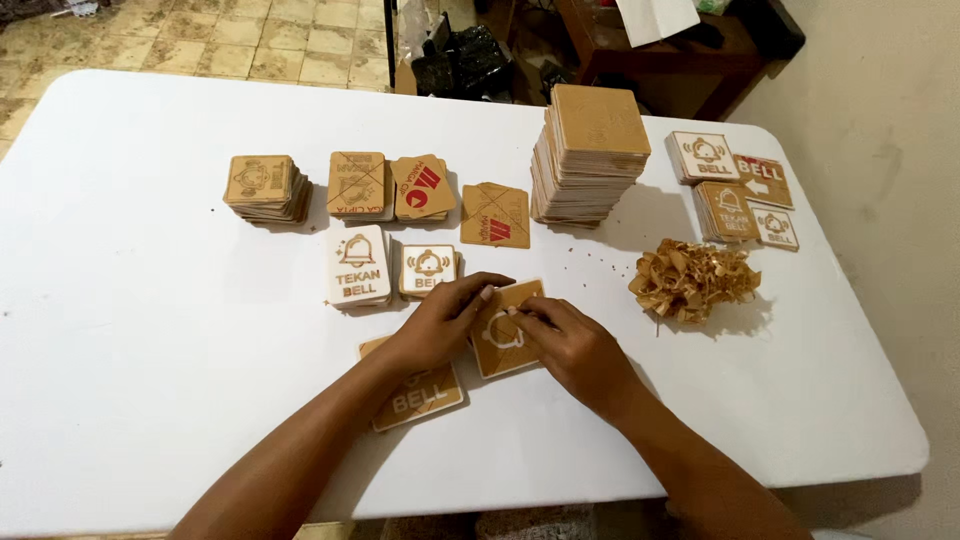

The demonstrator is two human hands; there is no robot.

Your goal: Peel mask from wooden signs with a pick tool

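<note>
A large white table [150, 330] fills the view, with tiled floor and dark furniture beyond its far edge. On the table, the biggest item is one tall stack of square tan plaques [590, 150] near the middle back. To its left lie three low stacks with tan faces, one loose plaque with a red mark [496, 215], and in front of them two short stacks with white faces and bell symbols. At the far right sit four more small plaques in a cluster [735, 190], and just in front of them one heap of curled tan peelings [693, 278].

Nearest the viewer, both hands meet over a single tan plaque with a bell outline [503, 345], tilted on the table. The left hand [440, 325] presses flat on its left edge, fingers closed loosely over it. The right hand [575, 350] pinches thumb and forefinger together at the plaque's top, seemingly on a sliver of its protective film. The step in hand looks like peeling; lifting the film cleanly would call for a steady hold and a slow pull. One more tan plaque [420, 400] lies partly under the left forearm
</note>
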